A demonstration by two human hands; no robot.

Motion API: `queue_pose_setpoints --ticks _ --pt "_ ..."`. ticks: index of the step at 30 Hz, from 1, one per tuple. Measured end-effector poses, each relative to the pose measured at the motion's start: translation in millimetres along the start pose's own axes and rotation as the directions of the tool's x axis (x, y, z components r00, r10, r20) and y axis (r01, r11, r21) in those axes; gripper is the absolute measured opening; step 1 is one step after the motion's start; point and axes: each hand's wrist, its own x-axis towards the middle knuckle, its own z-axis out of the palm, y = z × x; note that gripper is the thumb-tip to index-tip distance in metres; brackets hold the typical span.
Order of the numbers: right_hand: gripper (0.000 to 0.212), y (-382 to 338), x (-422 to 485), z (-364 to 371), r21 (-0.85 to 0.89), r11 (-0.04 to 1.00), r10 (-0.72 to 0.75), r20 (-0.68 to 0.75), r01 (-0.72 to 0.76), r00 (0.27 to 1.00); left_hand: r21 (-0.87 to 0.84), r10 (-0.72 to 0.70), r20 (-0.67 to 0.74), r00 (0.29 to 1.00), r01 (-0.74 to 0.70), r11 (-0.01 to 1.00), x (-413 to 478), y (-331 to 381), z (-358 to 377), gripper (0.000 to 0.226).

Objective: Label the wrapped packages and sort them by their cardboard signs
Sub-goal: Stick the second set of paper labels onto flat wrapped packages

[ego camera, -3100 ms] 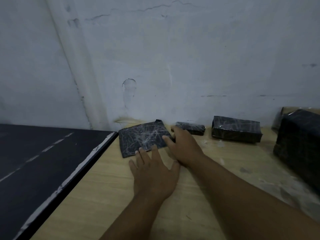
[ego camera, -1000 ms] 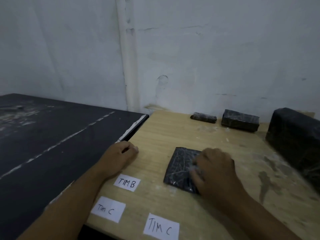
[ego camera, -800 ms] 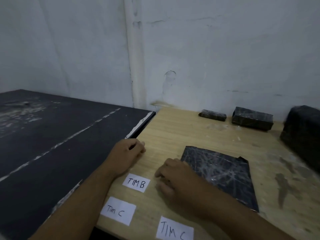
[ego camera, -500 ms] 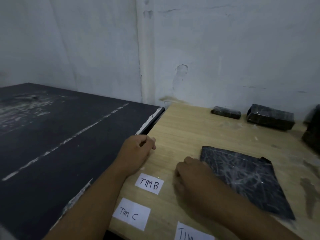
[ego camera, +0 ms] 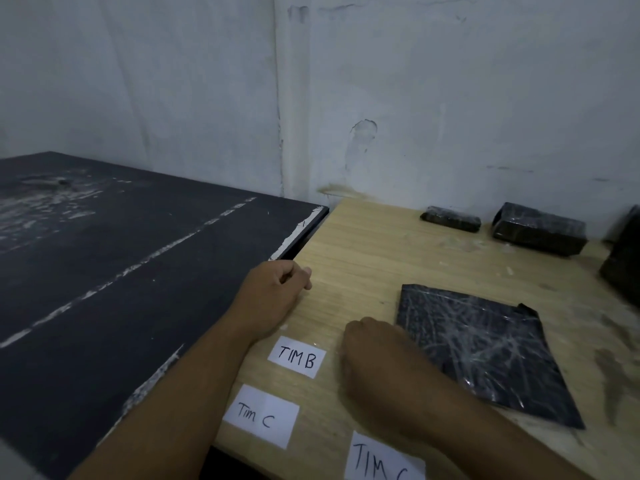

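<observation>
Wood-grain table (ego camera: 363,244): curled, empty left hand (ego camera: 273,296) at its left edge; right hand (ego camera: 377,362), grip unclear, beside the flat package (ego camera: 485,348).

- flat black package (ego camera: 485,351), film-wrapped, lies flat mid-desk, one corner flap raised.
- small wrapped bar (ego camera: 450,219) and wrapped block (ego camera: 538,228) sit side by side along the desk's back edge.
- white "tim b" label (ego camera: 297,356) and two "tim c" labels (ego camera: 261,415) (ego camera: 382,460) lie face up near the front left corner.
</observation>
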Motion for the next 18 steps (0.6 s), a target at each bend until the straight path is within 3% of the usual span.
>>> queue_pose_setpoints --ticks 4,10,12,18 --pt "0.033 -0.1 -2.6 1.3 0.05 0.998 -0.022 -0.014 0.023 1.0 -0.001 0.006 0.032 0.999 -0.006 1.0 -1.0 1.7 -0.3 0.032" --pt "0.012 -0.1 -2.0 -5.8 0.409 0.912 0.03 -0.054 -0.006 0.998 -0.093 0.003 0.239 0.971 0.02 0.995 -6.4 5.7 -4.8 0.028" --pt "0.008 -0.2 1.1 -6.9 0.415 0.91 0.034 -0.081 0.003 0.996 -0.109 0.002 0.277 0.961 0.03 0.994 -7.8 6.3 -6.3 0.028" --pt "0.026 3.7 0.9 2.6 0.359 0.931 0.1 -0.065 -0.071 0.993 -0.107 0.002 0.284 0.959 0.03 0.994 -8.7 5.7 -6.5 0.026"
